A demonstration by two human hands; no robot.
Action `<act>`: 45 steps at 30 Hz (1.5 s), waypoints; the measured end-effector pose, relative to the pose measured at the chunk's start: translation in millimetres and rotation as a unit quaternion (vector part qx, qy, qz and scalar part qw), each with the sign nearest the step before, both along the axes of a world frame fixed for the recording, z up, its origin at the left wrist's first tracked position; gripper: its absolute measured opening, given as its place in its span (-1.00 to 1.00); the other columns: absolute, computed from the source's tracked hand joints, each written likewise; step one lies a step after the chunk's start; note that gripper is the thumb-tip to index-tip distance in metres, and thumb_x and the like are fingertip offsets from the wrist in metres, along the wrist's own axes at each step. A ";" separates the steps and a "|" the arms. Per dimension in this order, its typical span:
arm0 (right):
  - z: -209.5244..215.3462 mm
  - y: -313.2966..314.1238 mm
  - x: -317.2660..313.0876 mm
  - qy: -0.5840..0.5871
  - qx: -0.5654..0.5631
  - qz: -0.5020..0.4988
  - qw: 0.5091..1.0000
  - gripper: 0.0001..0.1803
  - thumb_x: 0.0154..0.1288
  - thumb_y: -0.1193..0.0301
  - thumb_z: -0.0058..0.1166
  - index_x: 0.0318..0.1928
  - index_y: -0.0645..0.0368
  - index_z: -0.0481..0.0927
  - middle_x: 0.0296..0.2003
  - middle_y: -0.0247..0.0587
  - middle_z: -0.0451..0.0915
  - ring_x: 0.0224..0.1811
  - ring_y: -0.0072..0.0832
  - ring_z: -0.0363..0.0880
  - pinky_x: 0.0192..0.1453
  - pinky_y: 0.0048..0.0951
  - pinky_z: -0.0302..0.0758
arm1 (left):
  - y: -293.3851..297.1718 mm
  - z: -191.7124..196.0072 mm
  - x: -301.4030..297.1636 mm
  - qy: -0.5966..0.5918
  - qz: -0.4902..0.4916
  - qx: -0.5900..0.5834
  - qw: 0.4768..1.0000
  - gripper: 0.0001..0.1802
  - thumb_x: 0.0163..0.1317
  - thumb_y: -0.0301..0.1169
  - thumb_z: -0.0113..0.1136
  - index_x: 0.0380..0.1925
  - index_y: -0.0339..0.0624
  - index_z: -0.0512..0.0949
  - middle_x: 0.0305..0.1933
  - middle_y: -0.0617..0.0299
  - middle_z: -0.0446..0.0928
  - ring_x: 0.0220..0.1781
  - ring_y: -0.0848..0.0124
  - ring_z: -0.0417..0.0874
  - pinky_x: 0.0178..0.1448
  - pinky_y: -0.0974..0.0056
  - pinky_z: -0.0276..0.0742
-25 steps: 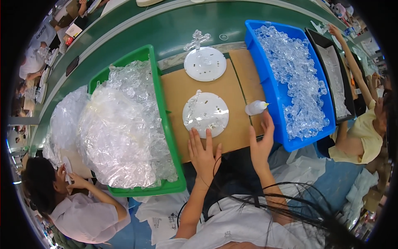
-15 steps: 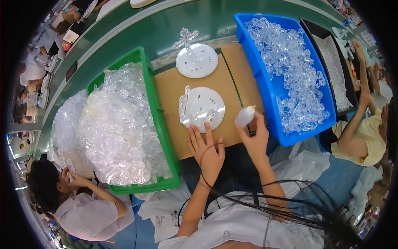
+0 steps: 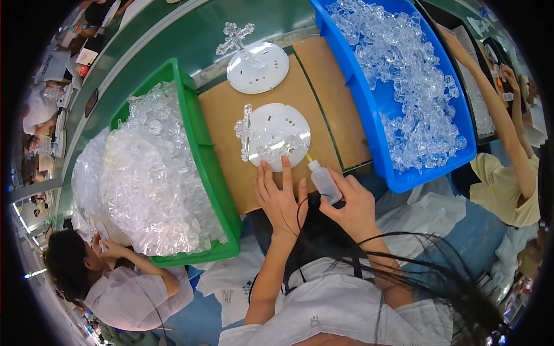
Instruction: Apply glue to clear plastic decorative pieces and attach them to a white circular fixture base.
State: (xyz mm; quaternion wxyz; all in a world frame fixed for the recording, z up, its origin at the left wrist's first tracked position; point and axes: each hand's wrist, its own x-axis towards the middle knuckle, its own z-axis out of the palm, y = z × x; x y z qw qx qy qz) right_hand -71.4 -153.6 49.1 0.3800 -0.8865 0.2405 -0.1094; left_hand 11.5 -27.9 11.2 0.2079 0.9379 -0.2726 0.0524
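Left hand (image 3: 281, 202): fingers spread, fingertips laid at lower rim of glossy white round disc (image 3: 283, 122), frame centre
Right hand (image 3: 355, 210): small translucent plastic squeeze bottle (image 3: 325, 183) gripped, yellow tip aimed up-left by disc's lower-right edge; contact cannot be told
Clear cross-shaped piece (image 3: 246, 135): seen at disc's left edge
Blue plastic bin (image 3: 365, 109): placed upper right, loaded with clear pieces (image 3: 424, 124)

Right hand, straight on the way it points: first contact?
Likely the lower-right edge of the nearer white disc, met by the yellow tip of the squeeze bottle in the right hand. Height gap, if any, is unclear.
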 end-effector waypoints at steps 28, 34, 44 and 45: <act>-6.1 7.0 -0.3 0.002 -0.003 0.034 0.999 -0.37 -0.13 0.34 0.22 0.09 0.10 0.52 -0.47 -0.19 0.35 -0.49 -0.24 0.48 -0.37 -0.33 0.47 | 4.3 4.2 4.1 0.056 -0.032 -0.025 0.998 -0.42 0.30 -0.22 -0.01 0.31 -0.13 0.26 0.32 -0.29 0.10 0.42 -0.22 0.00 0.40 -0.23 -0.06; 0.0 -2.8 3.5 0.002 0.014 0.032 0.999 -0.38 -0.13 0.33 0.22 0.08 0.10 0.52 -0.46 -0.18 0.37 -0.48 -0.24 0.49 -0.37 -0.31 0.47 | -4.2 9.7 -1.0 0.089 -0.025 -0.083 0.992 -0.39 0.27 -0.32 0.02 0.32 -0.20 0.22 0.34 -0.32 0.09 0.43 -0.24 0.01 0.42 -0.10 0.01; 1.2 -24.4 -9.3 0.034 -0.005 -0.006 0.999 -0.36 -0.13 0.34 0.21 0.11 0.04 0.53 -0.47 -0.21 0.37 -0.50 -0.31 0.45 -0.39 -0.36 0.43 | -21.4 16.7 -13.5 0.127 -0.082 -0.138 0.979 -0.45 0.32 -0.26 -0.10 0.23 -0.40 0.25 0.36 -0.26 0.15 0.43 -0.14 0.10 0.41 0.01 0.03; 1.6 -22.5 -10.5 0.034 -0.004 -0.007 0.999 -0.36 -0.13 0.34 0.21 0.11 0.04 0.53 -0.47 -0.21 0.37 -0.50 -0.31 0.45 -0.39 -0.36 0.43 | -21.1 16.3 -13.0 0.128 -0.082 -0.137 0.979 -0.45 0.32 -0.26 -0.10 0.23 -0.40 0.25 0.36 -0.26 0.15 0.43 -0.14 0.10 0.41 0.01 0.03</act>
